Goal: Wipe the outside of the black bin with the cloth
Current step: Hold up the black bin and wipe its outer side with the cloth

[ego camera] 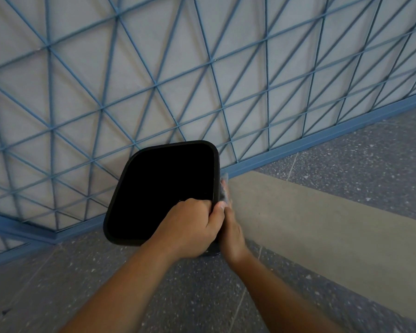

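The black bin (139,183) stands on the floor against the wall, seen from above with its dark opening facing me. My left hand (190,227) grips the bin's near right rim corner, fingers curled over the edge. My right hand (231,234) is against the bin's right outer side, blurred by motion, with a pale cloth (224,188) under its fingers on that wall. How the right fingers hold the cloth is unclear.
A wall with a blue diagonal lattice (154,85) and blue skirting (322,138) runs behind the bin. The speckled grey floor (202,296) has a lighter beige band (310,219) to the right of the bin.
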{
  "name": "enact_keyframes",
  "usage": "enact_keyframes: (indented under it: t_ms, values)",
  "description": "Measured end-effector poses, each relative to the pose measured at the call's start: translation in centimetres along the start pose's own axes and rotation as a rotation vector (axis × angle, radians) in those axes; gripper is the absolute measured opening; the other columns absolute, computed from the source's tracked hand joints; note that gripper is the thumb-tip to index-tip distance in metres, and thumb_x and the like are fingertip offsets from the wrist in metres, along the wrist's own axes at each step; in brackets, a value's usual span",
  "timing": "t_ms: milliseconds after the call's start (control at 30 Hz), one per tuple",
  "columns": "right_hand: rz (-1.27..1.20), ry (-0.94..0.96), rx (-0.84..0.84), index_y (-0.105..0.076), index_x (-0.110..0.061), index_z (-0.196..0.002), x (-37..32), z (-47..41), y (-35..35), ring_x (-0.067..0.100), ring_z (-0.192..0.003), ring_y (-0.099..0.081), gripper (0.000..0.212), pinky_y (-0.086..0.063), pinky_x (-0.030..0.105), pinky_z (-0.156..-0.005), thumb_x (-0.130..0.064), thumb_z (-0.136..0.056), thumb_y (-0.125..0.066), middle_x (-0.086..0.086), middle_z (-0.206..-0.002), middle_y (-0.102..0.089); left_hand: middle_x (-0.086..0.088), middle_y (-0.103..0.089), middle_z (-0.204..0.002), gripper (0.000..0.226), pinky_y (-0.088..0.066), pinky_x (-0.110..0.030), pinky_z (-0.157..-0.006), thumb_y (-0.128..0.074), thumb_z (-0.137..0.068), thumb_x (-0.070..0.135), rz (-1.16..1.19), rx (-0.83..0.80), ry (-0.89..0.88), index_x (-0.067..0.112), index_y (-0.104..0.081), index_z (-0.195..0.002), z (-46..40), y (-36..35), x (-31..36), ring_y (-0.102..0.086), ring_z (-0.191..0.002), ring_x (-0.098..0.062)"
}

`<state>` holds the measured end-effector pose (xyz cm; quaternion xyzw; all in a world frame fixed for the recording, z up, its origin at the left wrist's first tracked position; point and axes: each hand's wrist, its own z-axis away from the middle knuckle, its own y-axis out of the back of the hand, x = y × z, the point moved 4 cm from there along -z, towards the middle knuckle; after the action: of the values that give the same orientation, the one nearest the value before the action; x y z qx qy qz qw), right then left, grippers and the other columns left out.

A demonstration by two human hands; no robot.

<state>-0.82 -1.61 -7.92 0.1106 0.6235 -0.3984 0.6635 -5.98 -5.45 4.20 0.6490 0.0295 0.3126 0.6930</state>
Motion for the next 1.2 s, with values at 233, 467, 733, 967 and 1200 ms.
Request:
enact_keyframes:
  t_ms: [233,467,733,967,1200]
  values:
    - [0.075,0.115,0.057,-0.038,-0.011,-0.162,-5.4,-5.5,1.1,0.019,-0.162,-0.028,0.077,-0.018,0.045,-0.135,-0.047,-0.095,-0.031,0.009,-0.171,-0.037,0.001,-0.058,-0.061,0.047,-0.051,-0.043,-0.066,-0.035,-0.101,0.046,-0.048,0.003,-0.036,0.023,-0.050,-0.064,-0.2,0.3,0.2,-0.060,-0.061,-0.019]
    - [0.015,-0.029,0.049,-0.037,-0.019,-0.164,-0.3,-1.1,0.4,0.025,-0.161,-0.030,0.108,-0.022,0.055,-0.133,-0.087,-0.081,-0.036,0.011,-0.170,-0.037,0.002,-0.070,-0.074,0.058,-0.055,-0.042,-0.072,-0.029,-0.092,0.064,0.025,-0.024,0.006,0.021,-0.066,-0.078,-0.1,0.0,-0.4,-0.067,-0.071,-0.013]
    - [-0.465,-0.297,0.246,-0.069,-0.015,-0.135,-0.1,-1.6,2.6,0.030,-0.124,-0.067,0.068,-0.050,0.050,-0.115,-0.064,-0.090,-0.051,0.018,-0.135,-0.070,0.004,-0.063,-0.135,0.072,-0.046,-0.041,-0.107,-0.043,-0.085,0.070,0.089,-0.223,0.238,0.027,-0.052,-0.141,-1.3,0.5,-0.5,-0.059,-0.123,-0.016]
    - [-0.446,-0.370,0.443,-0.066,-0.019,-0.134,1.1,-0.5,8.5,0.030,-0.120,-0.063,0.052,-0.051,0.046,-0.106,-0.053,-0.102,-0.045,0.014,-0.132,-0.069,-0.003,-0.070,-0.113,0.066,-0.053,-0.045,-0.094,-0.030,-0.096,0.067,-0.117,-0.123,0.203,0.018,-0.058,-0.131,0.6,0.0,-0.2,-0.065,-0.106,-0.021]
    - [-0.280,-0.366,0.348,-0.053,-0.007,-0.153,1.8,0.8,8.7,0.033,-0.143,-0.051,0.059,-0.036,0.045,-0.123,-0.044,-0.109,-0.041,0.017,-0.154,-0.056,-0.001,-0.070,-0.075,0.093,-0.058,-0.044,-0.071,-0.016,-0.072,0.094,-0.218,-0.123,0.234,0.019,-0.069,-0.089,1.6,-0.1,0.3,-0.067,-0.070,-0.017]
